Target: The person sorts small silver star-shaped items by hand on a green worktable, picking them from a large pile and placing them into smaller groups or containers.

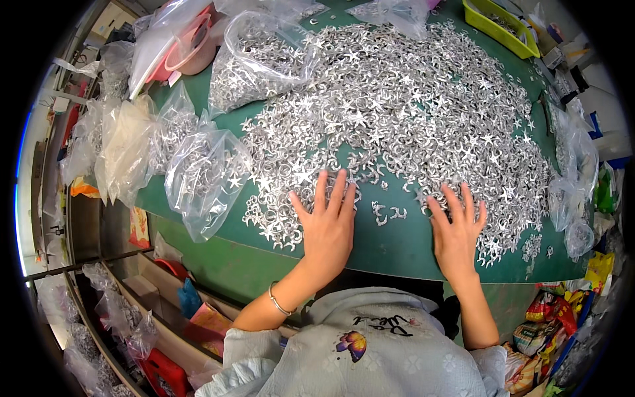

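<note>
A wide heap of small silver metal pieces [397,99], many shaped like stars and crescents, covers much of the green table [397,255]. My left hand [329,221] lies on the near left part of the heap, fingers spread and pointing away from me. On the near right part rests my right hand [456,231], its fingers also apart and touching the pieces. Neither hand grips anything. Between the two hands, a few loose crescent pieces [397,213] lie on the green surface.
Clear plastic bags of silver pieces [205,172] line the table's left side, and a larger bag [254,73] stands behind them. A pink basin [192,56] is at the far left, a yellow-green tray [499,30] at the far right. Shelves with bags [142,311] stand lower left.
</note>
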Motion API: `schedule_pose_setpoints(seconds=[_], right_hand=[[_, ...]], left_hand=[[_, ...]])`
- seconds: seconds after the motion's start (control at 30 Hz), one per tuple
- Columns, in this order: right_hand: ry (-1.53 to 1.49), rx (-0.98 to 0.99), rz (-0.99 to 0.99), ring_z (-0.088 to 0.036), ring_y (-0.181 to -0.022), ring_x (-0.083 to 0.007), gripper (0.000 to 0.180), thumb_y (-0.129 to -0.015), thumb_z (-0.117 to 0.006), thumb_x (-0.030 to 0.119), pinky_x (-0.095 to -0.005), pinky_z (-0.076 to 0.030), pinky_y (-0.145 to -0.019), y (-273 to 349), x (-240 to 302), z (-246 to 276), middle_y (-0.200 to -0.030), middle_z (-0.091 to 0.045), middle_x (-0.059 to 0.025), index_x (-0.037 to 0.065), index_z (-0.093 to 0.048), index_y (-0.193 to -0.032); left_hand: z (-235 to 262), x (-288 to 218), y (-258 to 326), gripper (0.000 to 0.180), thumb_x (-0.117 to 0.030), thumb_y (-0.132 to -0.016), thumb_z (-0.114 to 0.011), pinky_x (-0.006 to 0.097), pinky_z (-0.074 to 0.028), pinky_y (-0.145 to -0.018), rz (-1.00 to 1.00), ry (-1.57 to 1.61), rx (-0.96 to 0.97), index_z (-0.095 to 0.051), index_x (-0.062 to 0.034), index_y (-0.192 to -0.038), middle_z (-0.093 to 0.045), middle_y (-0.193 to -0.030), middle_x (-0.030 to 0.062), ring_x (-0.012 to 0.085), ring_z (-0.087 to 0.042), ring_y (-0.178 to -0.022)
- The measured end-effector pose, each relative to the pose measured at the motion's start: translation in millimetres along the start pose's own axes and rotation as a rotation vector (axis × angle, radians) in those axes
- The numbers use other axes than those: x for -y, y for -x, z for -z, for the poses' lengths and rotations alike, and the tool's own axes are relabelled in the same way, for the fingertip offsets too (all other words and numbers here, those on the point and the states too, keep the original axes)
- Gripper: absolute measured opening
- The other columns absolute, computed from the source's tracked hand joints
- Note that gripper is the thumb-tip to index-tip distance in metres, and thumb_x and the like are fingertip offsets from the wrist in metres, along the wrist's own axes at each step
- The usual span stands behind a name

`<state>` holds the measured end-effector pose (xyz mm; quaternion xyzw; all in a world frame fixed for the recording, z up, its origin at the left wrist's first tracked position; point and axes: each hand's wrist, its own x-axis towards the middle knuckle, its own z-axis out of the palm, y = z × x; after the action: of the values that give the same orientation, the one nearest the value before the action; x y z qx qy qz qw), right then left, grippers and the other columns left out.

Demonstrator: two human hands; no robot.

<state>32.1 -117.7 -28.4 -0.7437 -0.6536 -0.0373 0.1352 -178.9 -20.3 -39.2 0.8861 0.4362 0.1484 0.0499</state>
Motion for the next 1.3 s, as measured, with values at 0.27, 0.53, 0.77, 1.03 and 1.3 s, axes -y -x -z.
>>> schedule_pose_setpoints(seconds=[0.27, 0.53, 0.77, 1.03, 1.3], right_hand=[[-0.166, 0.167, 0.117, -0.029, -0.139, -0.0342, 0.048, -0.080, -0.070, 0.017, -0.0615, -0.018, -0.107, -5, 38, 2, -0.141, -0.043, -0.0077, 0.013, -0.057, -0.127], [-0.207, 0.304, 0.168, -0.024, -0.141, -0.0343, 0.054, -0.079, -0.072, 0.024, -0.0654, -0.016, -0.107, 13, 24, 19, -0.146, -0.038, -0.0072, 0.015, -0.057, -0.130], [-0.201, 0.334, 0.148, -0.023, -0.141, -0.0345, 0.061, -0.077, -0.073, 0.029, -0.0654, -0.016, -0.107, 18, 28, 17, -0.148, -0.036, -0.0081, 0.014, -0.054, -0.132], [-0.153, 0.275, 0.067, -0.020, -0.143, -0.0351, 0.072, -0.078, -0.071, 0.036, -0.0660, -0.014, -0.107, 3, 30, 16, -0.150, -0.032, -0.0104, 0.005, -0.045, -0.137], [-0.144, 0.236, 0.088, -0.022, -0.142, -0.0362, 0.066, -0.077, -0.072, 0.035, -0.0673, -0.014, -0.106, -2, 20, 12, -0.147, -0.036, -0.0114, 0.004, -0.052, -0.131]], left_hand=[[-4, -31, 24, 0.045, 0.001, -0.080, -0.056, 0.069, -0.017, -0.106, -0.230, 0.212, 0.132, -0.054, 0.0022, -0.125, -0.040, -0.145, 0.0169, 0.0330, -0.037, -0.137], [0, -27, 36, 0.049, 0.002, -0.075, -0.057, 0.053, -0.030, -0.105, -0.197, 0.478, 0.062, -0.056, 0.0001, -0.124, -0.050, -0.135, 0.0145, 0.0317, -0.046, -0.126], [6, -12, 7, 0.039, 0.002, -0.077, -0.058, 0.038, -0.035, -0.079, -0.216, 0.374, 0.061, -0.061, -0.0040, -0.116, -0.055, -0.103, 0.0072, 0.0248, -0.053, -0.093], [5, 2, -18, 0.035, 0.005, -0.078, -0.058, 0.039, -0.036, -0.078, 0.015, 0.200, -0.161, -0.061, -0.0056, -0.112, -0.055, -0.106, 0.0099, 0.0264, -0.053, -0.093], [0, -38, 19, 0.041, 0.004, -0.076, -0.059, 0.041, -0.041, -0.089, -0.212, 0.478, 0.046, -0.058, 0.0007, -0.117, -0.054, -0.117, 0.0156, 0.0326, -0.053, -0.106]])
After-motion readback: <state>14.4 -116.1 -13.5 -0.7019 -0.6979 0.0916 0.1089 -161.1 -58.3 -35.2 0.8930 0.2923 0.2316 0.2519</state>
